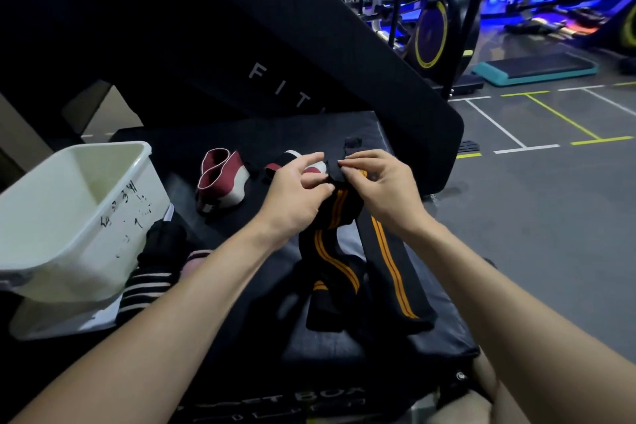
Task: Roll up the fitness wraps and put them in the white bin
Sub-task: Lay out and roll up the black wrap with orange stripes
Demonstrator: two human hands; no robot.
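Note:
A long black wrap with orange stripes [389, 262] trails in loose folds over the black padded box [344, 351]. My left hand [296, 193] and my right hand [382, 189] both pinch its far end, fingers curled on the fabric, held just above the pad. A maroon and white wrap [222, 179] lies loosely looped further left. Another maroon and white wrap [296, 163] shows partly behind my left hand. The white bin [69, 217] stands at the left, tilted, with nothing seen inside.
A black glove [161, 244] and a striped black and pink wrap [144, 289] lie beside the bin. A big black slanted pad [275, 55] rises behind the box. Gym floor with taped lines, a teal step platform [533, 69] and exercise bikes lie to the right.

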